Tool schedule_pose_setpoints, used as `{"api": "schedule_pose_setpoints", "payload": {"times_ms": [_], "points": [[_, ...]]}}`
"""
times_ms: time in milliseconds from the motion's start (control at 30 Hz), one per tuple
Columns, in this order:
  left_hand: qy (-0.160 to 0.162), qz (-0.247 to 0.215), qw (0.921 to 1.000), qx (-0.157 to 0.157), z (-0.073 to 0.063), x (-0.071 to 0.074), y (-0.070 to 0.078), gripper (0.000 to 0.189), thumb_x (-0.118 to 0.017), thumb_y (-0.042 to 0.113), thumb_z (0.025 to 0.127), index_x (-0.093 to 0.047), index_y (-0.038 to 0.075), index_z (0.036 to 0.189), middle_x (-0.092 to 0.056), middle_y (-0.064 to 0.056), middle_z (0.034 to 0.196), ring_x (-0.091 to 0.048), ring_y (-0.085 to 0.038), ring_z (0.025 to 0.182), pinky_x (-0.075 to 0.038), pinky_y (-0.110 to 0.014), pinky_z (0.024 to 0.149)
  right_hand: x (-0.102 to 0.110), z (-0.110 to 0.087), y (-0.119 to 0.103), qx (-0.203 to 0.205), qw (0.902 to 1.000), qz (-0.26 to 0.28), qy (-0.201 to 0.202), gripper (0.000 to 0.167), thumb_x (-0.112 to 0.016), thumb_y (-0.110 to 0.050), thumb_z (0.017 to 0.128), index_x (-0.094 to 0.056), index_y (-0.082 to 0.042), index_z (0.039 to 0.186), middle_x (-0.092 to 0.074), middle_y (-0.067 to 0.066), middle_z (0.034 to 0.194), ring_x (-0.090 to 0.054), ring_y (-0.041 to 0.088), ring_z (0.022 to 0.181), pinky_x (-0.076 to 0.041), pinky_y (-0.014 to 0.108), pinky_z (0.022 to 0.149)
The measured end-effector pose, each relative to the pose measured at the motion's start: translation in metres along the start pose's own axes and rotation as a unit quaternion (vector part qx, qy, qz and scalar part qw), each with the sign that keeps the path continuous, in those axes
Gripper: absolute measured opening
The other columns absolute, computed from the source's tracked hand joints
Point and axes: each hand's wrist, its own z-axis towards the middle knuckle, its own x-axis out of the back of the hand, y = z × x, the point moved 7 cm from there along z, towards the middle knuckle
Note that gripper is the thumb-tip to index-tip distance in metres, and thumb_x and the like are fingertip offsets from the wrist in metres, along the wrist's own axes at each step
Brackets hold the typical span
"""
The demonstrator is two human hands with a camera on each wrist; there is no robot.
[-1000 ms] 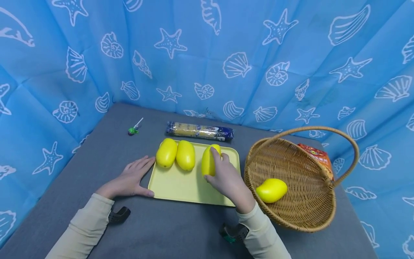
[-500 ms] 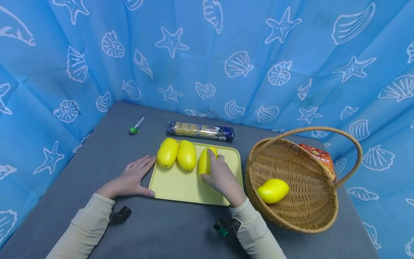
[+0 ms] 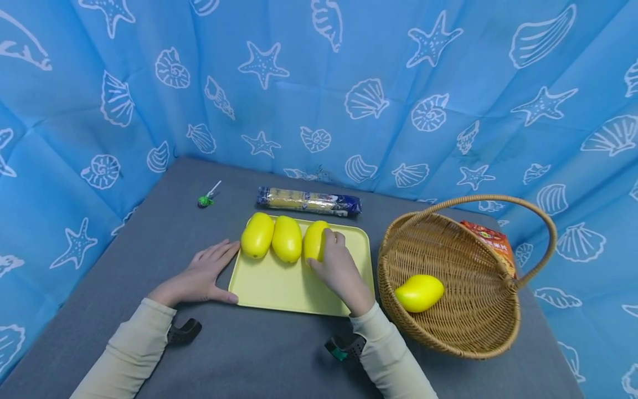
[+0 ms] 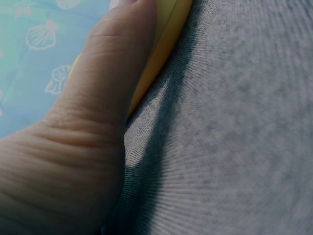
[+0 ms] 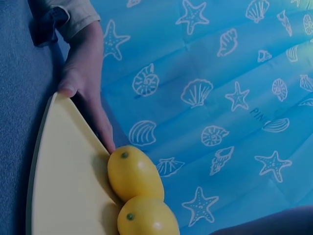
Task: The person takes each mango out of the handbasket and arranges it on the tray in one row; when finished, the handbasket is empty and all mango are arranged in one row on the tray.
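Three yellow mangoes lie in a row at the back of a pale yellow tray [image 3: 279, 291]. My right hand [image 3: 341, 271] grips the rightmost mango [image 3: 313, 243], thumb at its near end and fingers over its right side. To its left are the middle mango [image 3: 287, 239] and the left mango [image 3: 257, 235], which also show in the right wrist view. My left hand [image 3: 206, 271] rests at the tray's left edge with fingers spread. In the left wrist view, its thumb [image 4: 110, 58] lies against the tray rim.
A wicker basket [image 3: 473, 299] with a tall handle stands right of the tray, with another mango [image 3: 420, 293] inside. Behind it is a red snack bag [image 3: 490, 241]. A clear-and-blue packet [image 3: 309, 201] lies behind the tray, and a green lollipop [image 3: 206, 200] at the back left.
My right hand has moved left across the tray with the rightmost mango, bringing it close to the middle one. The left hand has stayed in place.
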Motion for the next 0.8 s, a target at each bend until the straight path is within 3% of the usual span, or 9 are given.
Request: {"api": "schedule_pose_setpoints", "payload": {"times_ms": [167, 433, 800], "points": [[0.0, 0.004, 1.0, 0.003, 0.0002, -0.0011, -0.0012, 0.126, -0.063, 0.081, 0.064, -0.012, 0.007, 0.154, -0.016, -0.018, 0.158, -0.01, -0.039, 0.145, -0.011, -0.061, 0.11, 0.0006, 0.003, 0.0009, 0.009, 0.9997, 0.007, 0.019, 0.071, -0.073, -0.025, 0.085, -0.038, 0.005, 0.139, -0.038, 0.031, 0.137, -0.062, 0.039, 0.093, -0.053, 0.047, 0.081], [0.001, 0.004, 1.0, 0.003, 0.0001, 0.0005, 0.0009, 0.127, -0.063, 0.08, 0.064, -0.012, 0.007, 0.154, -0.016, -0.018, 0.158, -0.01, -0.039, 0.145, -0.01, -0.062, 0.11, -0.0019, 0.0074, 0.0029, 0.004, 0.9999, 0.013, 0.008, 0.068, -0.07, -0.028, 0.088, -0.039, 0.001, 0.142, -0.038, 0.028, 0.14, -0.059, 0.04, 0.106, -0.05, 0.049, 0.089], [0.005, 0.006, 1.0, 0.001, -0.0001, 0.0004, 0.0003, 0.127, -0.062, 0.081, 0.064, -0.012, 0.008, 0.154, -0.016, -0.017, 0.158, -0.01, -0.039, 0.145, -0.011, -0.061, 0.109, -0.0057, 0.008, 0.0057, -0.01, 0.9999, 0.01, -0.002, 0.073, -0.068, -0.032, 0.089, -0.033, -0.001, 0.145, -0.037, 0.028, 0.14, -0.06, 0.039, 0.103, -0.051, 0.048, 0.084]]}}
